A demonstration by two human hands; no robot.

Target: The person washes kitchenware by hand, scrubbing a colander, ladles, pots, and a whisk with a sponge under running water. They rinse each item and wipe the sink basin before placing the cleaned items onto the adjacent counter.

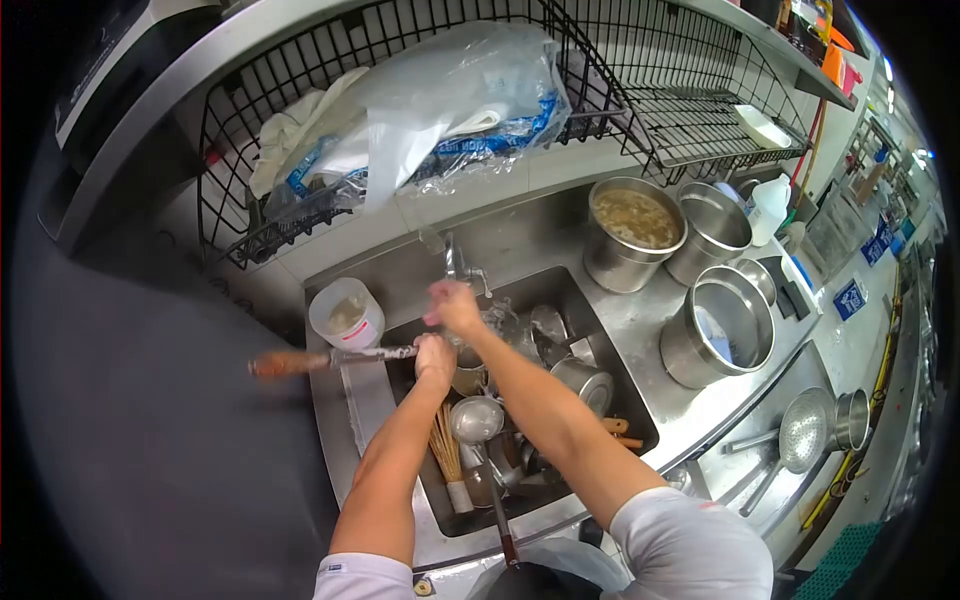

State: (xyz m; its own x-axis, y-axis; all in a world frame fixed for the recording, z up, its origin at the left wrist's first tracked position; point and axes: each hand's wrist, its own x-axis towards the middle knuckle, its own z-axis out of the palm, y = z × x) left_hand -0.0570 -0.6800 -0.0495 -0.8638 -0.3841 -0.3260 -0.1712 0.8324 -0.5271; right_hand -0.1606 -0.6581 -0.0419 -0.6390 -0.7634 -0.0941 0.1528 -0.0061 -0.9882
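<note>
My left hand [434, 357] is wrapped round the metal shaft of a long utensil [375, 354], whose brown wooden handle sticks out to the left, blurred. Just below the faucet [453, 262], my right hand [455, 305] is closed on something pink, too small to make out. Both hands are over the sink [640, 425]. Under my arms lie a ladle [477, 419], a bamboo whisk brush [446, 450] and metal pots. The far end of the utensil is hidden.
A white tub [346, 313] stands left of the sink. On the right counter are a pot of brownish liquid [636, 218], empty steel pots [718, 322], a white bottle [770, 208] and a perforated strainer [806, 430]. Wire racks [690, 110] hang above.
</note>
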